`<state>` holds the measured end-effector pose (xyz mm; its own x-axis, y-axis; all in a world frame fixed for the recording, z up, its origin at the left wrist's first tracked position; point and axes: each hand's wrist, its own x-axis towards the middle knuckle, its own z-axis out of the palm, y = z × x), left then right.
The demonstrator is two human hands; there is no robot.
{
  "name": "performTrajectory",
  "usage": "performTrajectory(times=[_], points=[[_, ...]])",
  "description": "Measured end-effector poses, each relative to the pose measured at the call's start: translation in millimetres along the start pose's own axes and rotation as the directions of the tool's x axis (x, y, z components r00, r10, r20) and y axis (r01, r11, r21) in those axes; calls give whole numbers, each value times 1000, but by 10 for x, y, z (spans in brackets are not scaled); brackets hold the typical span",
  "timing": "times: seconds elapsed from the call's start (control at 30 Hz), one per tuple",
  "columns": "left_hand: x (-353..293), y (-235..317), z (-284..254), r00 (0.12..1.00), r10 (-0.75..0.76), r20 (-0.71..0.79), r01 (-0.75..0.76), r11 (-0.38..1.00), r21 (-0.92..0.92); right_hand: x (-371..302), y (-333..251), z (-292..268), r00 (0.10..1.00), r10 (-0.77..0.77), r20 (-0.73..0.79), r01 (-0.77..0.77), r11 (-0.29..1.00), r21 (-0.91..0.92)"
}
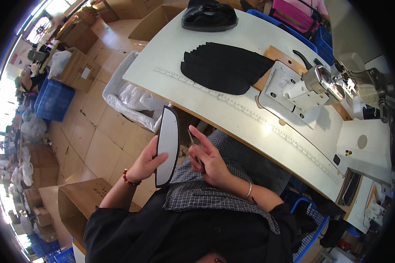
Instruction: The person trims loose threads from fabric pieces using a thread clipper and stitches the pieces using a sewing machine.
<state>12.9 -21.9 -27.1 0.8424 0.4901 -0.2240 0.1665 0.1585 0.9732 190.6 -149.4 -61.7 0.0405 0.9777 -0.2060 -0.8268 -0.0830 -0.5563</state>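
Upright in my left hand point(145, 161) is a curved, light grey panel with black edging point(166, 142); the thumb presses on its pale face and the fingers are behind it. Just right of the panel, my right hand point(210, 163) is closed around a slim metal tool point(191, 137). Its blades or tip point up beside the stretched index finger; the exact kind is too small to tell. The tool and the panel are apart. Both hands are over my lap, in front of the white table point(193, 98).
A fanned stack of black fabric pieces point(224, 68) lies beside a sewing machine point(320, 85). Ruler markings point(250, 115) run along the table. A black moulded item point(208, 16) sits at the far end. Left are a white-lined bin point(118, 87) and a cardboard box point(81, 199).
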Motion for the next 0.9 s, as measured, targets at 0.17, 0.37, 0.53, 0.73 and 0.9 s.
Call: performTrajectory(times=[0.17,0.37,0.53,0.73,0.9], points=[[-13,63,-10,988,-32,150,20,997,81,36,-4,-3,998,-50,31,51,998,-24],[2,86,-166,977,-196,-84,213,911,354,34,-46,-46,981,-164,-108,168,985,33],[223,258,-184,637,751,170,-249,-8,968,46,8,-156,983,124,-133,-133,990,-54],[304,130,-152,542,783,306,-342,-127,931,81,-21,-91,974,102,-200,-130,982,-135],[326,94,-76,550,782,295,-377,-82,922,151,-164,29,980,37,-197,-86,965,-249]])
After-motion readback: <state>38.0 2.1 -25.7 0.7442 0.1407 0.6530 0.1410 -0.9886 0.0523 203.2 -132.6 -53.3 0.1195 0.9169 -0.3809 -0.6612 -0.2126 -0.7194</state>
